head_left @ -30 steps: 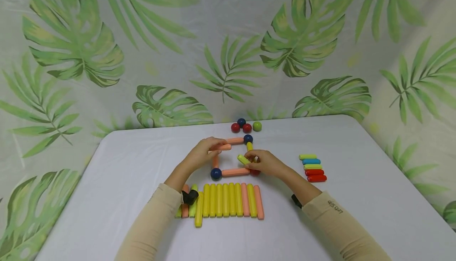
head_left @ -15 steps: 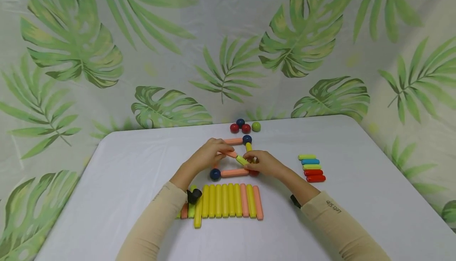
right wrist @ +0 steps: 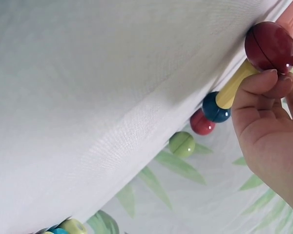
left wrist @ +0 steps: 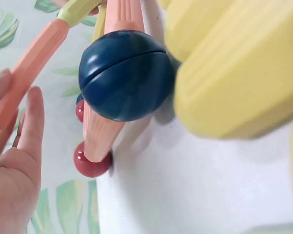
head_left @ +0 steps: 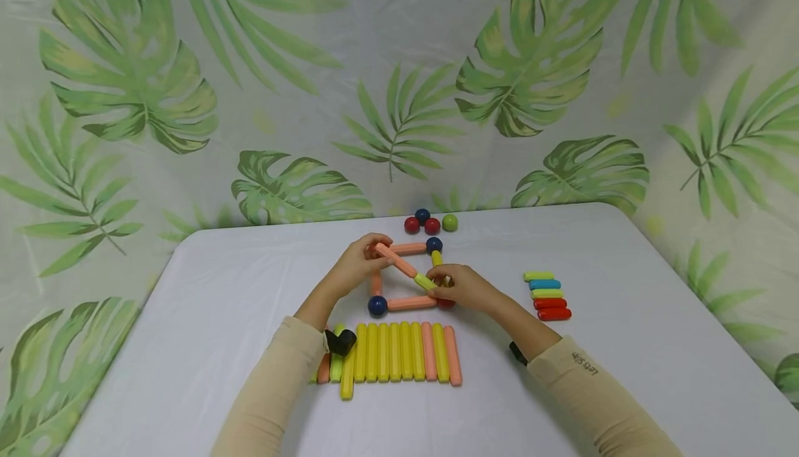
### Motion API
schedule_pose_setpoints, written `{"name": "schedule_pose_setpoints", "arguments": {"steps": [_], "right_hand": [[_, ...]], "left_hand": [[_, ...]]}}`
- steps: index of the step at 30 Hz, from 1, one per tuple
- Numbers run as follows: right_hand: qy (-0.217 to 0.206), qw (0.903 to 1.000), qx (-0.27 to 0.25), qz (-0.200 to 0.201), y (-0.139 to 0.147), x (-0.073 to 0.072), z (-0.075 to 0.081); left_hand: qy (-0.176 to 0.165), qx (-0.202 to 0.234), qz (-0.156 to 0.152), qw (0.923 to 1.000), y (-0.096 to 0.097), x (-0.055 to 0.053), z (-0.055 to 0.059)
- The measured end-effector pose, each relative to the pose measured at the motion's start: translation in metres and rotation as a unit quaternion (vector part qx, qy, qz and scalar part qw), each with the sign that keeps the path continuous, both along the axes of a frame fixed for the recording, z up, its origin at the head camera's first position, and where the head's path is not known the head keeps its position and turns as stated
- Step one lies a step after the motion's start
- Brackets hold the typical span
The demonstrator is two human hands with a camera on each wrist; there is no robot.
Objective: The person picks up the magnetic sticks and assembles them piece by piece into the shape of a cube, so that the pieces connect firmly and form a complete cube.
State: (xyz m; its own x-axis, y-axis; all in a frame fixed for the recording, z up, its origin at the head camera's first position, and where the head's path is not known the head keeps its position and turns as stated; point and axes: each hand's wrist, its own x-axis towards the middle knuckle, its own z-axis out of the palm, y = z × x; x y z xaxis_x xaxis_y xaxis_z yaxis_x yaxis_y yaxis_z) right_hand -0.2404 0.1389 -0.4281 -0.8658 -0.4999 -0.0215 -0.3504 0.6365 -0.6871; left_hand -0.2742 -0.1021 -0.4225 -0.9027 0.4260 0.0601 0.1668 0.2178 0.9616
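Note:
My left hand [head_left: 354,270] pinches a salmon-pink stick [head_left: 401,263] near its left end. In the left wrist view that same pink stick [left wrist: 30,67] slants up, end to end with a short lime-green stick [left wrist: 78,10]. My right hand [head_left: 469,286] pinches the lime-green stick [head_left: 424,281] just over the red ball [head_left: 445,302]. Below both hands lies a four-sided frame of sticks and balls, with navy balls at its near left [head_left: 377,306] and far right [head_left: 433,245] corners. Another red ball [left wrist: 92,163] at its far left corner is hidden by my left hand in the head view.
A row of yellow, pink and green sticks [head_left: 396,351] lies in front of the frame, partly under my left forearm. Several loose balls [head_left: 432,226] sit at the table's back edge. Short coloured sticks [head_left: 546,295] are stacked side by side on the right.
My left hand has brought the pink stick right and down to the lime-green stick's end, then slid back left along it. My right hand has stayed nearly still.

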Motion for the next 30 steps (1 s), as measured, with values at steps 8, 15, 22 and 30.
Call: {"name": "schedule_pose_setpoints", "arguments": {"steps": [8, 15, 22, 30], "right_hand": [[0.003, 1.0, 0.001, -0.004, 0.0, 0.0, -0.001], [-0.002, 0.9994, 0.015, -0.031, -0.003, -0.001, -0.003], [0.006, 0.9982, 0.037, -0.046, -0.006, -0.001, -0.005], [0.009, 0.9973, 0.053, -0.05, -0.007, -0.001, -0.007]], "left_hand": [[-0.006, 0.095, 0.072, 0.9929, -0.01, 0.001, 0.001], [0.062, 0.027, 0.104, 0.9922, -0.011, -0.007, -0.008], [0.107, -0.129, 0.122, 0.9783, 0.0, -0.013, -0.005], [0.158, -0.232, 0.081, 0.9563, 0.003, -0.018, -0.011]]}}
